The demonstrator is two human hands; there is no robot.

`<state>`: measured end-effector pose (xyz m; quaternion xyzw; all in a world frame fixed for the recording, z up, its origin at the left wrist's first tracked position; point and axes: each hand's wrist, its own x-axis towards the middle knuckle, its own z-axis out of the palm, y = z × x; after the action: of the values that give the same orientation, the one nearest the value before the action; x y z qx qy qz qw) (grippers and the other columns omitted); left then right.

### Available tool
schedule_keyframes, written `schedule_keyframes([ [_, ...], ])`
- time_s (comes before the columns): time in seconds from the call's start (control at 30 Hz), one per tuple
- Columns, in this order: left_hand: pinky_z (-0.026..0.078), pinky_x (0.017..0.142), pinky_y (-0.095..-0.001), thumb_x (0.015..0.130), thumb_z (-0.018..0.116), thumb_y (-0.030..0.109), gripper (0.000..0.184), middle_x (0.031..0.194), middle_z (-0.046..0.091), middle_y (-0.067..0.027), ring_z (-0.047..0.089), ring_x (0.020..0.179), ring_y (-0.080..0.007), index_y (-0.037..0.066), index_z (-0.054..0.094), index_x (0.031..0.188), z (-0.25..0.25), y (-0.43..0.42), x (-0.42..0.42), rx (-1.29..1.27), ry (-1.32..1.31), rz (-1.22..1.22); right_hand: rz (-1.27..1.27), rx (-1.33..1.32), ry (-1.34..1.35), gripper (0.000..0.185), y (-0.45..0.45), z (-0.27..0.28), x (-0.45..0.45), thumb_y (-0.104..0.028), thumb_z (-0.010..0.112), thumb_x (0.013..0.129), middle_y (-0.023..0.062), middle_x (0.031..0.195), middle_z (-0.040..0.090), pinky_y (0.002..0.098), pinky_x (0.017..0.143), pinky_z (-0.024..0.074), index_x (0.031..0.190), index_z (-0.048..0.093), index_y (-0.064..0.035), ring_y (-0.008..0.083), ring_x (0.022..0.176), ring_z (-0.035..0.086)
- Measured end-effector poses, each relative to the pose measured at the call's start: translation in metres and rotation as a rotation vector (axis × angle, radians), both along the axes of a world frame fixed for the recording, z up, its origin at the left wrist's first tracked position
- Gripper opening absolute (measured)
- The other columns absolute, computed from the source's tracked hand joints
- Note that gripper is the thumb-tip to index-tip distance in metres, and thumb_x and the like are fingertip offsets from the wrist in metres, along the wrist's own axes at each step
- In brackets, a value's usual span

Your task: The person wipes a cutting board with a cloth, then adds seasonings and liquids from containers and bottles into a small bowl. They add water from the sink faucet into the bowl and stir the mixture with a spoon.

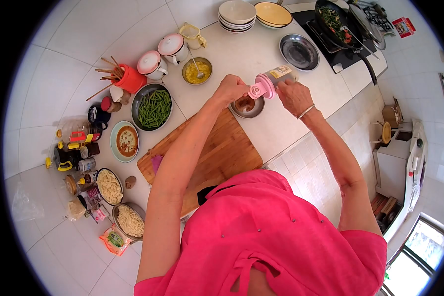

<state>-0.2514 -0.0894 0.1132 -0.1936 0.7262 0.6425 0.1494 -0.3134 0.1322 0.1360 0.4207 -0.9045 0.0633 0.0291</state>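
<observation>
A jar with a pink lid (265,87) is tilted on its side above a small metal bowl (248,111) that has something brown in it. My right hand (296,98) is wrapped round the body of the jar. At the lid's other side, my left hand (231,91) has its fingers closed near the pink spout; what they hold, if anything, is hidden. Below the hands lies a wooden cutting board (227,148), partly behind my left forearm, with a purple piece (157,163) near its left edge.
Green beans (154,109), a sauce bowl (127,141), noodle bowls (109,186), and several bottles stand left. Behind are a yellow-food bowl (197,70), lidded mugs (171,45), stacked bowls (237,15) and an empty metal plate (299,52). A filled pan (334,23) sits on the stove.
</observation>
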Motion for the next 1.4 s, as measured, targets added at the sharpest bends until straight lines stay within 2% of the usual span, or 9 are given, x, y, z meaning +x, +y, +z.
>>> schedule_keyframes([
  [0.4, 0.041, 0.053, -0.0235, 0.074, 0.068, 0.008, 0.012, 0.067, 0.061, -0.0057, 0.054, 0.060, -0.0106, -0.001, 0.061, 0.073, -0.008, 0.001, 0.000, -0.042, -0.010, 0.001, 0.010, 0.002, 0.020, 0.013, 0.001, -0.002, -0.001, -0.016, 0.054, 0.086, 0.0132, 0.078, 0.058, 0.0427, 0.060, 0.0508, 0.078, 0.056, -0.0063, 0.0325, 0.069, 0.062],
  [0.5, 0.043, 0.051, -0.0267, 0.069, 0.075, 0.013, 0.020, 0.064, 0.062, -0.0057, 0.055, 0.058, -0.0119, 0.001, 0.060, 0.068, -0.013, 0.000, -0.001, 0.004, 0.008, 0.032, 0.008, 0.010, 0.016, 0.013, 0.001, -0.001, -0.001, -0.016, 0.054, 0.086, 0.0132, 0.079, 0.059, 0.0426, 0.061, 0.0510, 0.078, 0.057, -0.0063, 0.0325, 0.069, 0.062],
  [0.8, 0.043, 0.052, -0.0261, 0.070, 0.078, 0.016, 0.023, 0.066, 0.063, -0.0062, 0.056, 0.059, -0.0118, 0.000, 0.061, 0.070, -0.015, -0.001, 0.000, 0.010, 0.009, 0.039, 0.002, 0.012, 0.006, 0.013, 0.000, -0.001, -0.003, -0.016, 0.053, 0.086, 0.0132, 0.081, 0.059, 0.0425, 0.061, 0.0515, 0.079, 0.057, -0.0065, 0.0328, 0.071, 0.063],
  [0.9, 0.044, 0.053, -0.0265, 0.071, 0.077, 0.017, 0.023, 0.066, 0.063, -0.0061, 0.056, 0.058, -0.0120, 0.000, 0.061, 0.071, -0.020, -0.002, 0.000, 0.001, 0.013, 0.051, 0.002, 0.007, 0.001, 0.013, 0.000, -0.002, -0.004, -0.016, 0.052, 0.086, 0.0131, 0.080, 0.059, 0.0424, 0.061, 0.0515, 0.079, 0.057, -0.0066, 0.0329, 0.071, 0.063],
  [1.0, 0.043, 0.056, -0.0236, 0.077, 0.069, 0.008, 0.013, 0.069, 0.061, -0.0064, 0.055, 0.062, -0.0113, -0.002, 0.061, 0.077, -0.021, -0.002, -0.001, -0.008, -0.016, 0.029, -0.002, 0.004, -0.001, 0.012, -0.001, -0.002, -0.005, -0.015, 0.052, 0.086, 0.0131, 0.080, 0.059, 0.0425, 0.061, 0.0515, 0.078, 0.057, -0.0068, 0.0329, 0.071, 0.063],
  [1.17, 0.043, 0.056, -0.0236, 0.077, 0.070, 0.008, 0.014, 0.069, 0.062, -0.0068, 0.055, 0.062, -0.0117, -0.002, 0.060, 0.077, -0.022, -0.002, -0.001, -0.011, -0.007, 0.032, 0.010, -0.014, 0.014, 0.012, 0.000, -0.006, -0.007, -0.015, 0.052, 0.086, 0.0128, 0.079, 0.058, 0.0424, 0.061, 0.0515, 0.078, 0.057, -0.0069, 0.0328, 0.071, 0.063],
  [1.27, 0.043, 0.056, -0.0236, 0.077, 0.070, 0.008, 0.014, 0.069, 0.062, -0.0067, 0.055, 0.062, -0.0117, -0.002, 0.061, 0.077, -0.025, -0.002, -0.002, -0.005, -0.009, 0.038, 0.006, -0.008, 0.024, 0.011, 0.001, -0.007, -0.009, -0.017, 0.059, 0.086, 0.0114, 0.078, 0.058, 0.0419, 0.061, 0.0504, 0.081, 0.056, -0.0077, 0.0316, 0.071, 0.061],
  [1.4, 0.043, 0.056, -0.0235, 0.077, 0.069, 0.008, 0.013, 0.070, 0.062, -0.0065, 0.055, 0.062, -0.0114, -0.002, 0.061, 0.078, -0.026, -0.002, -0.004, -0.004, -0.016, 0.039, 0.019, -0.021, 0.035, 0.011, 0.000, -0.005, -0.010, -0.014, 0.053, 0.085, 0.0122, 0.077, 0.059, 0.0412, 0.060, 0.0518, 0.078, 0.057, -0.0072, 0.0319, 0.070, 0.063],
])
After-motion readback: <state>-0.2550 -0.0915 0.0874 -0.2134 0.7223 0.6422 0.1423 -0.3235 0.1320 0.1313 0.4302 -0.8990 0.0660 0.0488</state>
